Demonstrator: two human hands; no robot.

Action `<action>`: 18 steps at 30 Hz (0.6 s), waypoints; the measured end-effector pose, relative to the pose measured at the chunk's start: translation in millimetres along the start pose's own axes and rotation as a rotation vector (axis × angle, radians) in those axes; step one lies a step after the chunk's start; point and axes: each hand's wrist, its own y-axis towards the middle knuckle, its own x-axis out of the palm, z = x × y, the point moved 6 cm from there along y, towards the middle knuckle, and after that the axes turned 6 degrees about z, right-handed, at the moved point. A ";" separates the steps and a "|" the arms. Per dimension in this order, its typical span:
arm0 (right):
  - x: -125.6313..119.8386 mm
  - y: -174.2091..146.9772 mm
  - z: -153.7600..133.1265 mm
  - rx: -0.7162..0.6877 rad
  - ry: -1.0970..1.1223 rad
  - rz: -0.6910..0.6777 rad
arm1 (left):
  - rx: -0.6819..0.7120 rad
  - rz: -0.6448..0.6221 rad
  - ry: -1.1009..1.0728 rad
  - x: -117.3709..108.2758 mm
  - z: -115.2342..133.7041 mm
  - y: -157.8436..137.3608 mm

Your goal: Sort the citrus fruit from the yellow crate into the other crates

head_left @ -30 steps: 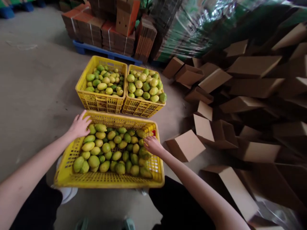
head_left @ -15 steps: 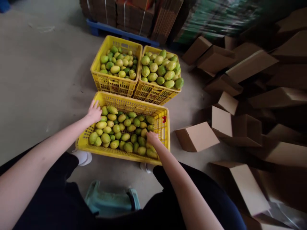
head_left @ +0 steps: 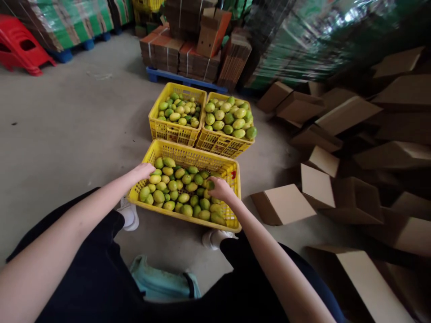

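Observation:
A yellow plastic crate [head_left: 188, 218] stands in front of me, partly filled with green and yellow lemons [head_left: 183, 198]. Over its left side my left hand [head_left: 144, 171] is closed, knuckles up, right beside some lemons; its fingertips are hidden, so what it holds, if anything, does not show. Inside the right half, my right hand [head_left: 220, 188] is curled round a green lemon [head_left: 210, 185], part of which shows at the fingertips. Bare crate bottom shows at the right end, near a red mark [head_left: 233, 174] on the wall.
Two more yellow crates of lemons, a left one [head_left: 173, 133] and a right one [head_left: 224, 148], stand just beyond. Cardboard boxes [head_left: 286, 204] lie heaped on the right. Behind are flattened cartons on a blue pallet [head_left: 186, 80] and a red stool [head_left: 25, 45]. A teal seat [head_left: 161, 280] is between my legs.
The view has tilted up, showing more of the background. My left hand's spread fingers have closed. My right hand has lifted slightly, and a green lemon now shows in it.

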 end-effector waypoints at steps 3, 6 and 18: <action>-43.0 -25.9 -3.4 -0.045 0.166 0.136 | 0.028 -0.084 0.091 15.2 20.6 -1.8; -74.4 -57.0 -10.7 -0.138 0.326 0.256 | 0.025 -0.087 0.160 31.9 41.0 -1.9; -2.1 -123.8 -88.4 -0.475 -0.063 -0.139 | -0.049 -0.025 0.199 48.5 86.7 96.9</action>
